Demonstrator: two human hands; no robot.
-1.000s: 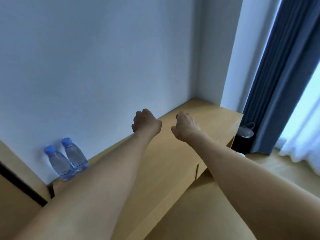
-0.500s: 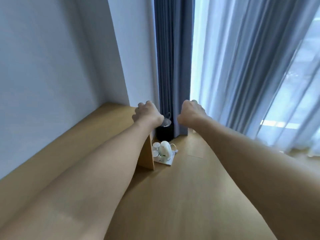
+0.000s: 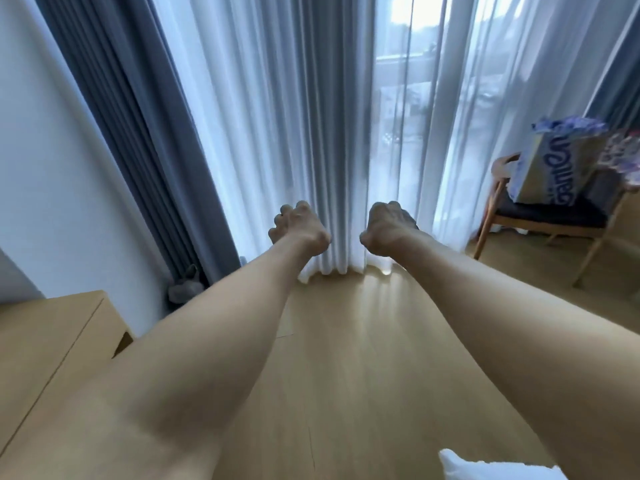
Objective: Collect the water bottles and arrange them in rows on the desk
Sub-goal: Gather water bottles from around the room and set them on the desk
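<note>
Swinging right, the view is now facing the white curtains (image 3: 277, 133), and the tabletop (image 3: 52, 327) is sitting low on the left. The left hand (image 3: 299, 228) and right hand (image 3: 384, 230) are curling into empty fists, held apart. No water bottles are showing.

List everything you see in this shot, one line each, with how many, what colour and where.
wall: one, white, far left
desk: one, light wood, lower left
heavy curtain: two panels, grey-blue, left of window and far right
sheer curtain: one, white, across the window
floor: one, light wood, centre and bottom
chair: one, wood with dark seat, right
box: one, brown with blue lettering, on the chair
small object: one, grey, blurred, at the left heavy curtain's foot
white object: one, bottom edge, cut off
left hand: one, fingers curled, empty, centre
right hand: one, fingers curled, empty, centre
</note>
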